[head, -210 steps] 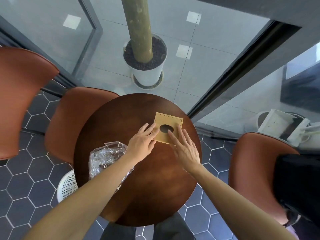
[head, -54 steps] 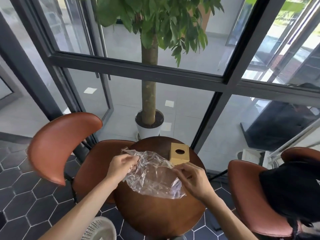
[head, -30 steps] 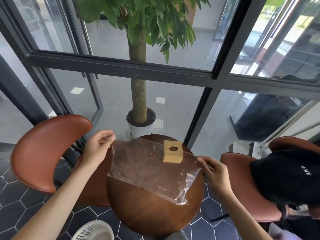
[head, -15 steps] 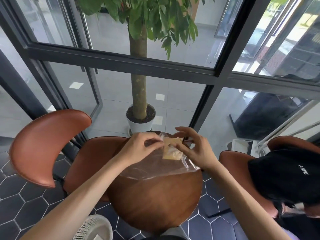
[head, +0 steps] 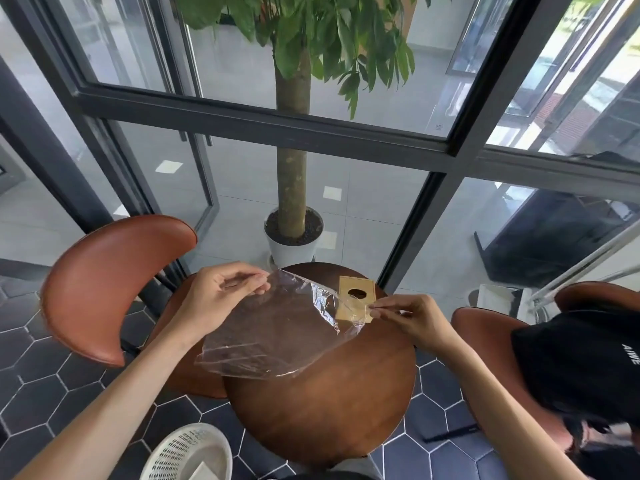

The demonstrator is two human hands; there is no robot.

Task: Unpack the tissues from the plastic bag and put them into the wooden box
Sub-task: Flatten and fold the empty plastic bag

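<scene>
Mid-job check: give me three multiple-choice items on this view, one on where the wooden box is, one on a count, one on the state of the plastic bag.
1. Where does the wooden box stand?
A. On the far side of the round table
B. On a chair
C. In the basket

2. How many hands hold the plastic bag?
A. None
B. One
C. Two

3. What state is the bag in?
A. Tied shut and full
B. Spread out between the hands, looking empty
C. Crumpled flat on the floor

Answers:
1 A, the box sits on the tabletop near its far edge.
2 C, the left hand and right hand each pinch an edge.
3 B, the table shows straight through the film.
</scene>
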